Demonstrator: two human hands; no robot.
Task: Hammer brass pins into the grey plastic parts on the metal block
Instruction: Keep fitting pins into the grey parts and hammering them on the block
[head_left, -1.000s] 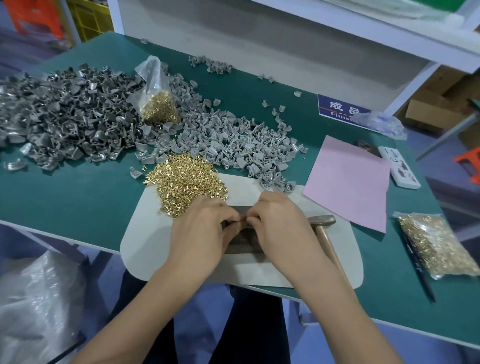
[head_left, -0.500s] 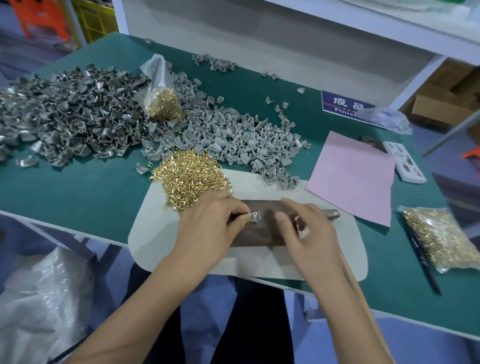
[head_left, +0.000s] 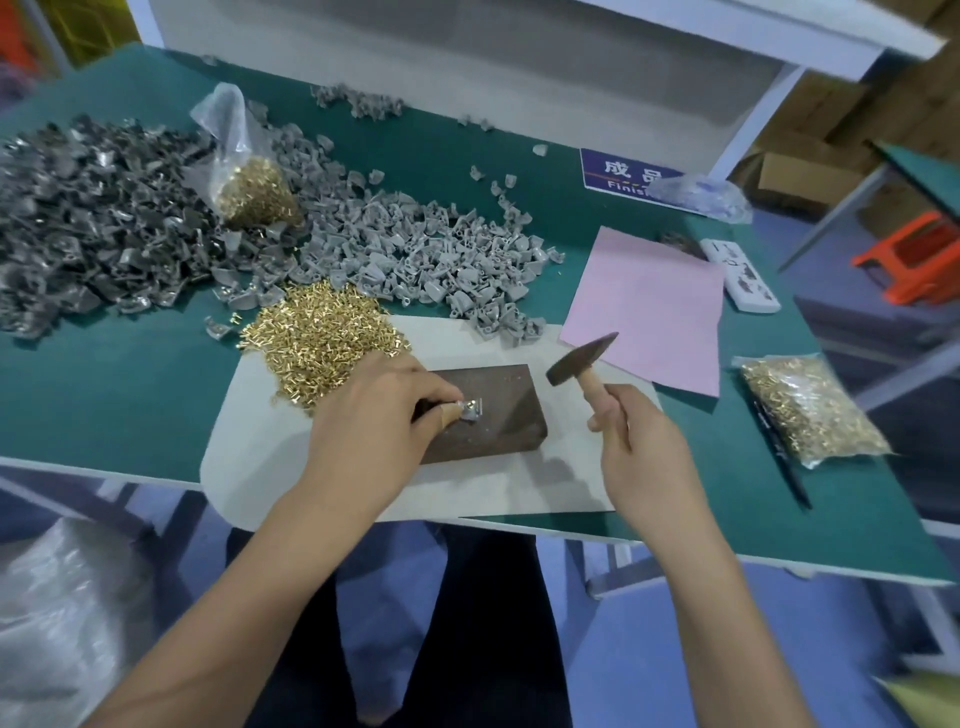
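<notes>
Grey plastic part (head_left: 471, 410): small, light, likely brittle; left hand (head_left: 374, 421) pinches its edge on the metal block (head_left: 498, 415), right hand (head_left: 641, 452) grips the hammer (head_left: 582, 358).

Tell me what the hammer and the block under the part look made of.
Hammer: dark, dull metal head, likely steel; pale handle with a wood look, gripped by the right hand. Block: dark brownish slab, matte and pitted, probably worn or rusted metal.

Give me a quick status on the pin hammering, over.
Left hand pinches grey part on metal block. Right hand grips hammer, raised right of the part. Nothing between hammer and part.
</notes>
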